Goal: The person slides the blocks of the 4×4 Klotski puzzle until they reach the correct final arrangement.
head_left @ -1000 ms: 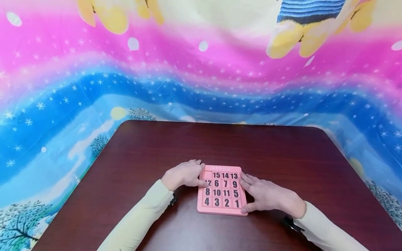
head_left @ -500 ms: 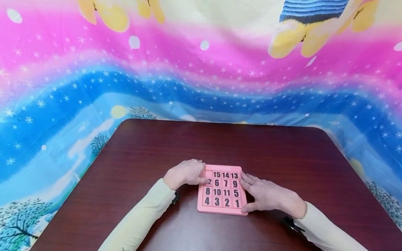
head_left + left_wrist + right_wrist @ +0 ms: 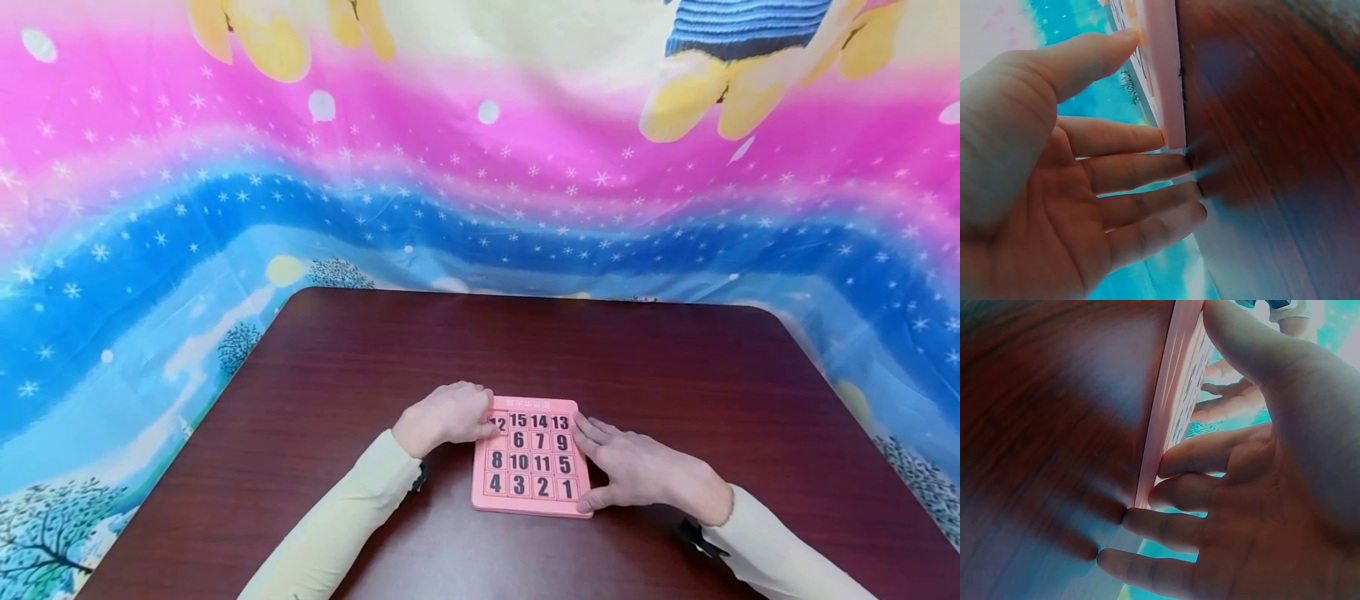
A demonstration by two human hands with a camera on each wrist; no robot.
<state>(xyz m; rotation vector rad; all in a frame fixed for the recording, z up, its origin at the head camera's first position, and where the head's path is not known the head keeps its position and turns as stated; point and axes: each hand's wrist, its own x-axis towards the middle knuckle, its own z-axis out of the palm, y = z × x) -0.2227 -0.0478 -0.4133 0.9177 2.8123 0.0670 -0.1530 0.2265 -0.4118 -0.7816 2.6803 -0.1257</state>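
A pink sliding number puzzle (image 3: 532,510) lies flat on the table, its black numerals upright in the head view. Tile 12 (image 3: 497,424) is at the top left, partly under my left thumb. Just below it is a gap, left of tile 6 (image 3: 518,440). My left hand (image 3: 447,414) is at the puzzle's far left corner, thumb on the face and the other fingers extended beside the edge. On the opposite side, my right hand (image 3: 648,467) rests against the right edge, fingers near the far corner and thumb (image 3: 596,498) at the near one.
The puzzle sits on a dark brown wooden table (image 3: 420,350) with rounded far corners. Behind the table hangs a colourful printed cloth (image 3: 480,183). Black bands (image 3: 701,537) sit at both cuffs.
Tile 12 has slid away from me into the top left slot, leaving the gap one row nearer. My left thumb moved slightly with it. The right hand stays in place.
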